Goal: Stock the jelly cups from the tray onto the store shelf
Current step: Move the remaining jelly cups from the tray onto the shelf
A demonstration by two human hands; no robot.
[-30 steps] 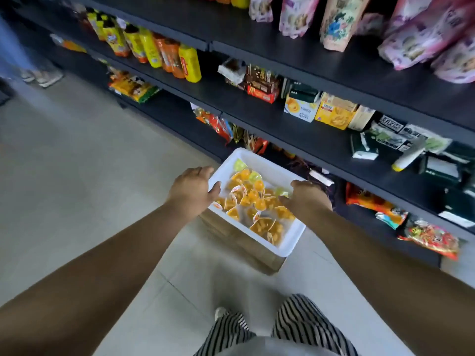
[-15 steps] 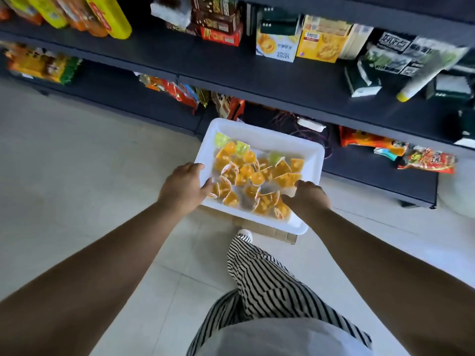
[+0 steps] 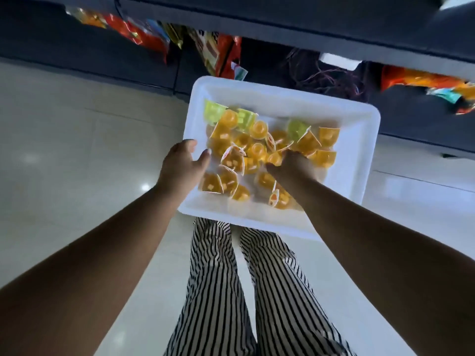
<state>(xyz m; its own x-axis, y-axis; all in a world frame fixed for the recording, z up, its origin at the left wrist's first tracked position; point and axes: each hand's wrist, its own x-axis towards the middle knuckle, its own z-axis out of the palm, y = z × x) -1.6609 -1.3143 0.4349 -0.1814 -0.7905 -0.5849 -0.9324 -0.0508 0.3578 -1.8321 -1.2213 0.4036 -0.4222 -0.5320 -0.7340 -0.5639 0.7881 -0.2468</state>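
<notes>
Head view looks straight down past your striped trousers (image 3: pixel 231 291) to a pale tiled floor (image 3: pixel 64 150), with the dark bottom store shelf (image 3: pixel 84 51) running across the top. At the far left of that shelf lie red and orange snack packets (image 3: pixel 144 34), blurred too much to read. Your left hand (image 3: pixel 181 167) sits at the left rim of the white tray (image 3: pixel 359 155), thumb reaching over the rim toward the cups and the other fingers curled at the tray's outer edge; it appears to hold the rim, though the fingertips are hidden. Inside the tray lies a loose heap of jelly cups (image 3: pixel 253 146), mostly orange with fruit pieces, several tipped on their sides with printed lids showing, and a few green jelly cups (image 3: pixel 214 113) at the far left and middle. Your right hand (image 3: pixel 293 167) is down in the heap, right of centre, fingers curled into the orange cups; whether it actually grips one you cannot tell, since the fingertips are buried. Farther right on the shelf sit a tangle of dark wires (image 3: pixel 326 75) and more orange packets (image 3: pixel 424 82).
</notes>
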